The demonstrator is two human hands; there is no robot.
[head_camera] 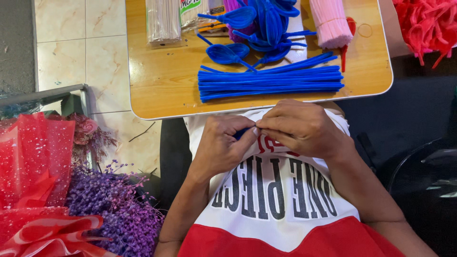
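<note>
Where the head view looks down, the left hand (221,147) and right hand (302,127) meet against the shirt, each grip pinched shut on a blue pipe cleaner (241,133), below the tabletop (162,85); it looks light, soft, bendable, best held near its ends

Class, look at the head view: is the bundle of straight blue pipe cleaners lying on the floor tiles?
No: the bundle of straight blue pipe cleaners lies on the wooden table, above both hands.
</note>
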